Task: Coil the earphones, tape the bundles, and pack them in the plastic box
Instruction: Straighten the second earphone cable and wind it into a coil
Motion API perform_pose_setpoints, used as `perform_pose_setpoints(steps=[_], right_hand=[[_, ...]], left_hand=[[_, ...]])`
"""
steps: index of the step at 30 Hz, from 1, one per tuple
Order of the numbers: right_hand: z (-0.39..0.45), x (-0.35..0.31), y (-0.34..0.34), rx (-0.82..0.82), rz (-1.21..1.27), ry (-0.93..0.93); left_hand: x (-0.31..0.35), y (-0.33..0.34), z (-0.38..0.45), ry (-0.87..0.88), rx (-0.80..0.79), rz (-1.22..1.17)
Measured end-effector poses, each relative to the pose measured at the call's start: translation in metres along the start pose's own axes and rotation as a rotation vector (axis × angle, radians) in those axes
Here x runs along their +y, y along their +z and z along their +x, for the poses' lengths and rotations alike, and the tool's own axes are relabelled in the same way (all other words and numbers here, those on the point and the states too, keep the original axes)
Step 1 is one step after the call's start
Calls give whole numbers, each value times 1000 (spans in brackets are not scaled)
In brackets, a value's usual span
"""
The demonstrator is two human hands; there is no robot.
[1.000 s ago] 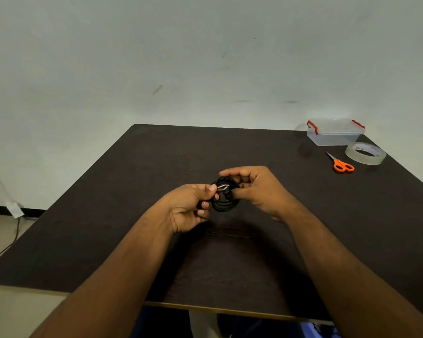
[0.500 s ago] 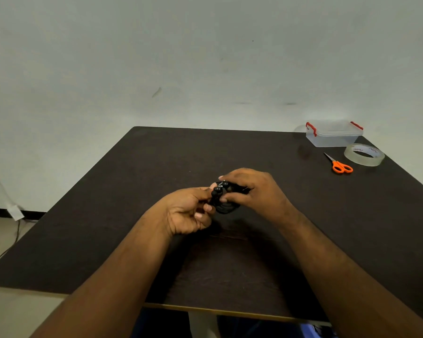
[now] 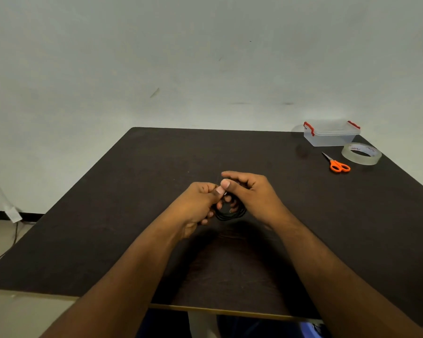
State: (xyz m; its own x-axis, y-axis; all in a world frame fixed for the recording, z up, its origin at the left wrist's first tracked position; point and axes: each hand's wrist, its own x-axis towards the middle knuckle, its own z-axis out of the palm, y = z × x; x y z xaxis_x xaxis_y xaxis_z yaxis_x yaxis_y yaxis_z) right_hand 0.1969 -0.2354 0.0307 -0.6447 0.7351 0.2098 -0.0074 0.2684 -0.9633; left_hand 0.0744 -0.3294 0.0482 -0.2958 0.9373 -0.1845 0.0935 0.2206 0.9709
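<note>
Pinching with both thumbs at the top of the black coil (image 3: pixel 230 213), the left hand (image 3: pixel 197 206) and right hand (image 3: pixel 250 193) are meeting over the middle of the table (image 3: pixel 132 191), fingers curled round the earphone cable so that only the lower arc of loops is showing beneath them. The bundle is hovering just above the dark top, or possibly touching it; I cannot tell which. What the thumbs are trapping is too small to make out. Nothing is binding the loops yet, so, in my judgement, any loosening of either grip is risking the coil springing open and the turns tangling. The tape (image 3: pixel 361 153) and scissors (image 3: pixel 337 165) are lying well apart at two o'clock, so reaching for them is meaning one hand holding the coil alone, which is where a slip seems likeliest. The box (image 3: pixel 331 135), lid on and red clips showing, is sitting beyond them at one o'clock, near the far corner. Counting: two hands, one coil, one tape roll, one pair of scissors, one box.
</note>
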Motion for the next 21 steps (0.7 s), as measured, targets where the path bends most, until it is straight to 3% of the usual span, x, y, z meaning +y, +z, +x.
perform_pose_setpoints(steps=[4,7,13,16,18,21], right_hand=[[-7,-3,-6,-38,102,51],[-10,-2,-11,64,136,77],[-16,8,-32,306,43,103],[-23,16,-50,350,44,158],[-27,20,-65,360,-184,150],[-31,23,-90,204,-779,45]], left_hand=[[1,-1,0,24,-30,156],[6,3,-2,99,-66,245],[-3,37,21,242,106,470],[-6,60,31,266,103,564],[-6,76,37,270,84,684],[-6,98,43,278,69,820]])
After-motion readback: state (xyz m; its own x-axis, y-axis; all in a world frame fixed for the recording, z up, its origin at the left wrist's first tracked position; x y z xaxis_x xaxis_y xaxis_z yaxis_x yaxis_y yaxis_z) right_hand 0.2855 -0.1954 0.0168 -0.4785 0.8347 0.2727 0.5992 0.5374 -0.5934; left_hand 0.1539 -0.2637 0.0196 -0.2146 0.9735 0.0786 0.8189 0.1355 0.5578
